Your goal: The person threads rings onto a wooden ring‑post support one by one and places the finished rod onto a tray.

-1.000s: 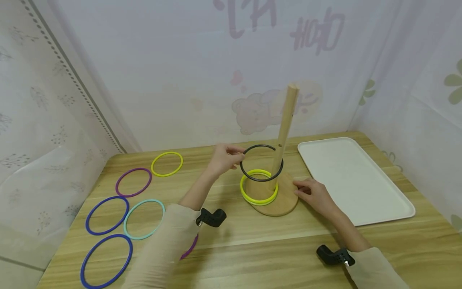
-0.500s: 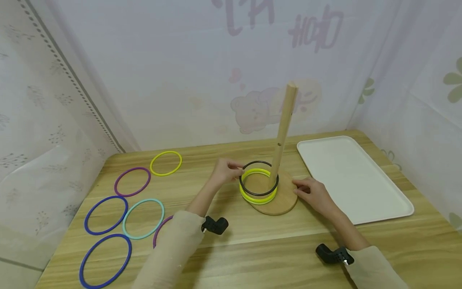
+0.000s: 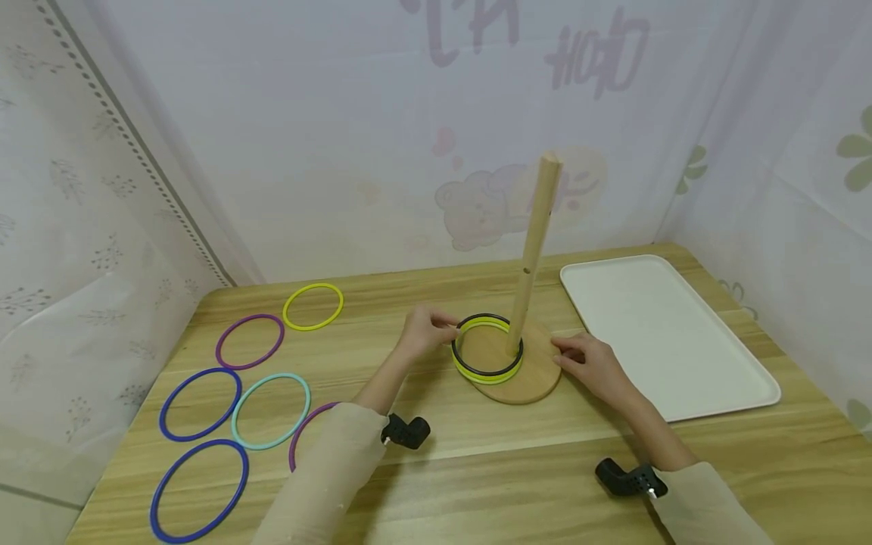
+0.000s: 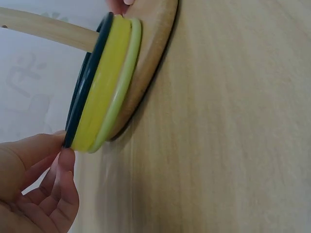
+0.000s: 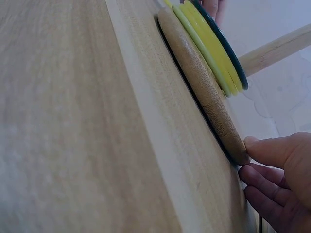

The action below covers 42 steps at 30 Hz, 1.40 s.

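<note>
My left hand (image 3: 424, 333) pinches the left edge of a black ring (image 3: 492, 373) between thumb and fingers. The black ring circles the wooden post (image 3: 534, 250) and lies right on top of a stack of yellow rings (image 4: 102, 92). Below them, a pale green-yellow ring (image 4: 124, 82) is lowest on the round wooden base (image 3: 534, 378). The post rises from that base. At the base's right edge, my right hand (image 3: 591, 363) pinches the rim, thumb on top and fingers at the side, as the right wrist view shows.
Several loose rings lie at the left of the table: a yellow ring (image 3: 289, 322), a purple ring (image 3: 221, 352), blue rings such as one (image 3: 155, 503), and a turquoise ring (image 3: 236, 424). My left sleeve partly hides another purple ring (image 3: 294, 443). A white tray (image 3: 668, 341) lies at right.
My left hand has lowered the black ring along the post, from above the yellow rings down onto them. My right hand has stayed at the base's edge.
</note>
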Available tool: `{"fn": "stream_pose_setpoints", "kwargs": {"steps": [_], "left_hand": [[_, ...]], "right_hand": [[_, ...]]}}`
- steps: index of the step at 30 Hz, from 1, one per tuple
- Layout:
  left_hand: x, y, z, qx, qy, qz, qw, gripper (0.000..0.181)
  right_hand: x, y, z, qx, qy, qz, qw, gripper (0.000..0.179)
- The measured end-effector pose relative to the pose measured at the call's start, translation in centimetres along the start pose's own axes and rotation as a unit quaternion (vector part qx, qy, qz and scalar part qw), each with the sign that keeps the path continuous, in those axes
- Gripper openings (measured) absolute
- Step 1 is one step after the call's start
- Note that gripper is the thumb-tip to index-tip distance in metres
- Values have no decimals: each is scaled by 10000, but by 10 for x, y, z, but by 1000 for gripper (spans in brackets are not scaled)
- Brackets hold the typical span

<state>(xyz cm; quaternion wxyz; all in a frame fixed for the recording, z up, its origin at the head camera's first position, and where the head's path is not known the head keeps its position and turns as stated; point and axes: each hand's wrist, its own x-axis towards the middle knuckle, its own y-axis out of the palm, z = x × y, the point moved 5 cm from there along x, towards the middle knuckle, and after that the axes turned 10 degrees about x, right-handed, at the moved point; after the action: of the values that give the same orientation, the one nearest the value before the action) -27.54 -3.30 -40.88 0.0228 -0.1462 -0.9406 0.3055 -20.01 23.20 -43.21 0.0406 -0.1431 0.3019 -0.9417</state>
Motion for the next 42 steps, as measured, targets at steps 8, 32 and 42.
{"fn": "stream_pose_setpoints", "kwargs": {"steps": [8,32,42], "left_hand": [[-7,-10,5,-75,-187,-7,9998,18],[-83,-102,64,1086,571,771,9894,27],[-117,-111,76,1287,668,1159,9826,30]], "right_hand": [[0,0,1,4,7,1,10000,30],[-1,-1,3,-20,-11,-4,10000,30],[-2,-1,3,-65,-48,-6,10000,31]]}}
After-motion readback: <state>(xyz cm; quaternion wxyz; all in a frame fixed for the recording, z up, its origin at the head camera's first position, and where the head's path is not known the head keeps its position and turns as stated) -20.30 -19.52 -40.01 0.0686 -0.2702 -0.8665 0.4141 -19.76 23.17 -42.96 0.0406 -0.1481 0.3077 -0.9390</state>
